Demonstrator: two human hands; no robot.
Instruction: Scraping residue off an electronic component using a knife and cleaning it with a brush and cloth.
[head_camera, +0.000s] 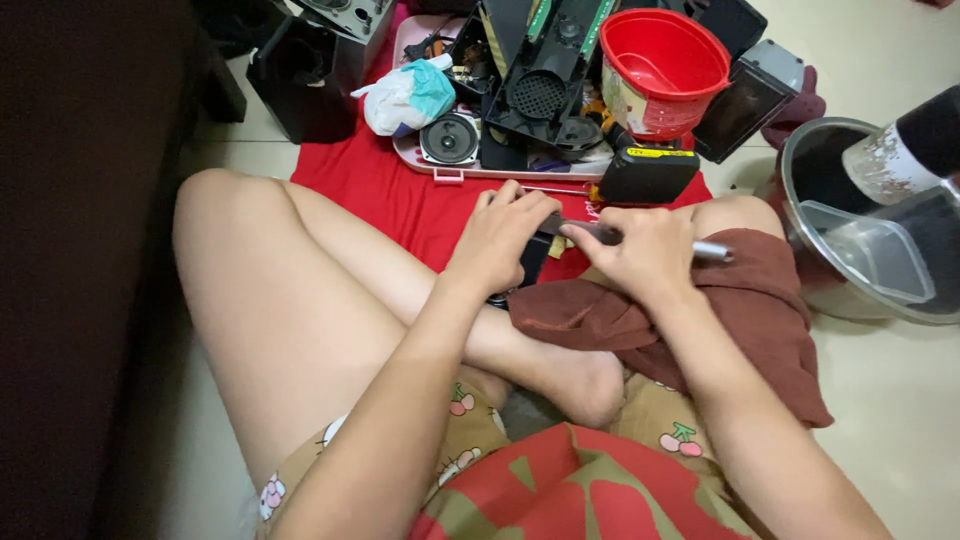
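I sit cross-legged on the floor. My left hand (503, 237) grips a small black device (532, 262) held over my shin. My right hand (640, 252) is closed around a screwdriver (712, 251) with a grey metal handle end; its tip points left toward the black device and is hidden between the hands. A dark red-brown cloth (740, 310) lies over my right knee under the right hand.
A red cloth (400, 195) covers the floor ahead. On it sits a pink tray (470, 172) with black speaker parts, a round speaker (449, 138) and a white bag (405, 97). A red bucket (660, 65), a black-and-yellow meter (648, 172) and a steel bowl (800, 165) stand right.
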